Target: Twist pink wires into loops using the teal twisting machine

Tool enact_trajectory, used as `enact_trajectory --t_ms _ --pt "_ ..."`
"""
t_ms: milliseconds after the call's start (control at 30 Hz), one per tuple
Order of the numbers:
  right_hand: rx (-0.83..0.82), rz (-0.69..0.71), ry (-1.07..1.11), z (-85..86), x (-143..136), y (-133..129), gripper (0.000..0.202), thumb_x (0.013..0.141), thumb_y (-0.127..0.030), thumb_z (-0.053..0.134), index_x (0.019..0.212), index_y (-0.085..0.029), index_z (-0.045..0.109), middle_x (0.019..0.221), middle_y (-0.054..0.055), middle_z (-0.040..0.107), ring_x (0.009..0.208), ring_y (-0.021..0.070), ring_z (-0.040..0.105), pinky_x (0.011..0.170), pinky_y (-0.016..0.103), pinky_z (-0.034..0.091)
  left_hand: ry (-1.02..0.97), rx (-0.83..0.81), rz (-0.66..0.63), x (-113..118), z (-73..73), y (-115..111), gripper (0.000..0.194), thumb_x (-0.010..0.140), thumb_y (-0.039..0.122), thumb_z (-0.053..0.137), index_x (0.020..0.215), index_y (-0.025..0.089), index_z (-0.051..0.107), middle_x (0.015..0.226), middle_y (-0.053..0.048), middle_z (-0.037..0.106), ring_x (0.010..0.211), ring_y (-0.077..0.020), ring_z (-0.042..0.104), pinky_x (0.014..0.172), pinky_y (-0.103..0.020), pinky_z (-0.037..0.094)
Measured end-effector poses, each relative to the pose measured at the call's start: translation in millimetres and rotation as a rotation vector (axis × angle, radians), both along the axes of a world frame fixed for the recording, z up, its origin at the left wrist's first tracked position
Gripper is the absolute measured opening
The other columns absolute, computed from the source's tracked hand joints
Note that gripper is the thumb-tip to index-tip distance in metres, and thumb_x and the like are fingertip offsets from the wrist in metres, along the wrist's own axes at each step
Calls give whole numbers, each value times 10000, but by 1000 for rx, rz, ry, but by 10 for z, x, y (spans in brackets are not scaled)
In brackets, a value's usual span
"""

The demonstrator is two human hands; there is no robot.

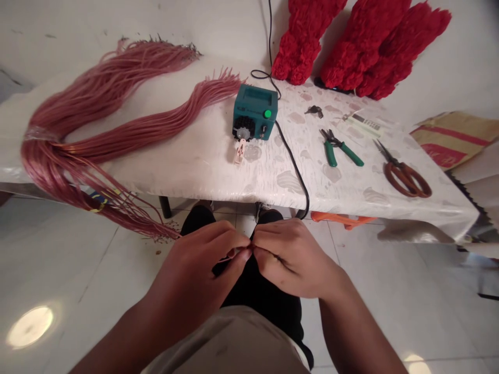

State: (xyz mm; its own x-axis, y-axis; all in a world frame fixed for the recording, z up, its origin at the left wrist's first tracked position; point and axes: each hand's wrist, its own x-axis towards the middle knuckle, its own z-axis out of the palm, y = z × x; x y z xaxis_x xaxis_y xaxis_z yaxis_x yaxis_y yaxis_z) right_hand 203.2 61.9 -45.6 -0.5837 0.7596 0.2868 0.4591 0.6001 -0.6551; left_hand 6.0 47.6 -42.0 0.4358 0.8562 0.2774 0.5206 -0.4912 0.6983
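Observation:
My left hand point(210, 259) and my right hand point(290, 254) meet above my lap, fingertips pinched together and touching. Between the left fingers runs a thin pink wire, which seems to come from the loose ends of the pink wire bundle point(128, 132) draped over the table's left edge. What the right fingertips pinch is too small and covered to make out. Beyond the hands, on the table, stands a small teal machine point(255, 111) with a green button, a black toothed wheel and a pale clip at its front.
Green-handled wire strippers point(341, 148), brown-handled scissors point(405, 171), keys point(314, 110) and a labelled packet point(362, 124) lie on the table point(268, 179). Red flower bunches point(374, 47) lean at the wall. A black cable point(294, 161) hangs over the front edge, near an orange stool point(343, 219).

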Motion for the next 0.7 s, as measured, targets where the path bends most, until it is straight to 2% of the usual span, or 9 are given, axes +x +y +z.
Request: enact_trajectory --t_ms 233,367,567,700 --pt "48 -49 -24 -31 -19 -12 244 880 -166 425 675 -199 297 621 -54 317 571 92 283 559 278 222 186 147 4 37 115 19 237 956 150 484 852 169 696 746 1 646 652 -145 597 599 -300 411" --pt "78 -66 -59 -66 -21 -19 258 893 -173 425 664 -198 308 619 -51 334 567 94 291 554 284 221 271 178 -1 61 134 51 262 944 169 472 794 184 686 709 2 627 616 -158 591 572 -312 399" --pt "114 -127 -81 -66 4 -22 200 884 -179 456 685 -182 456 665 -40 426 594 98 367 571 280 272 239 152 12 91 78 89 235 921 173 482 777 223 660 703 3 624 627 -150 586 596 -294 423" --pt "172 -126 -90 -46 23 -19 180 876 -178 478 698 -175 503 674 -44 416 595 99 354 558 281 274 216 165 21 89 44 80 234 944 203 483 768 225 636 696 8 618 613 -151 580 591 -296 440"
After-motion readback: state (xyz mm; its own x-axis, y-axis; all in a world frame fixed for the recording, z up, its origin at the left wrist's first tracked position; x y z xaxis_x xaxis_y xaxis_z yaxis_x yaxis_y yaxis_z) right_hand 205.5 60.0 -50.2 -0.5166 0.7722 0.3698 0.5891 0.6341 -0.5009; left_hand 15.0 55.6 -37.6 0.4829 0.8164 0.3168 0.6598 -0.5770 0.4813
